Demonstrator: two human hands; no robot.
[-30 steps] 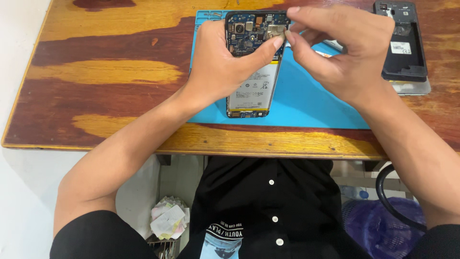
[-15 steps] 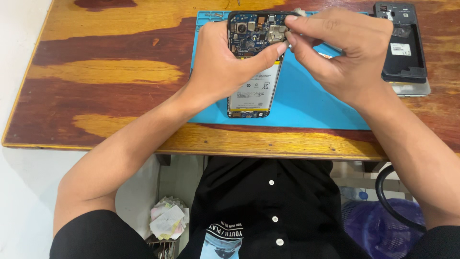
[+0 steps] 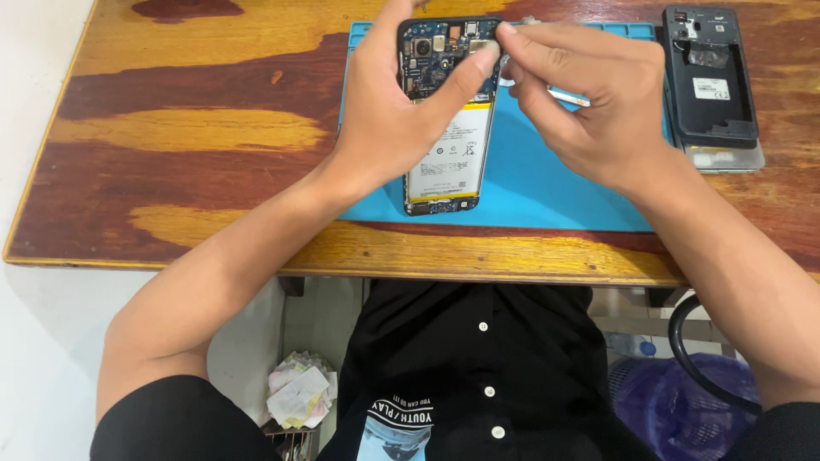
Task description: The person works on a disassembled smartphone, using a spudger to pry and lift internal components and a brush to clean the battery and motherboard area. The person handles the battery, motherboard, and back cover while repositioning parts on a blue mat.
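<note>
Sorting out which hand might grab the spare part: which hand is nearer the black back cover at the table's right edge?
Right. The right hand works just left of the black back cover; the left hand grips the opened phone farther left.

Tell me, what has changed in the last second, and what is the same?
The right hand shifted slightly, its fingertips now close against the left thumb at the top of the open phone. The left hand still grips the phone above the blue mat. The back cover stayed put.

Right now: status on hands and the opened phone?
Left hand holds opened phone over blue mat, thumb on its top. Right hand pinches a thin tool at the board. Back cover aside, right; nothing in the way.
</note>
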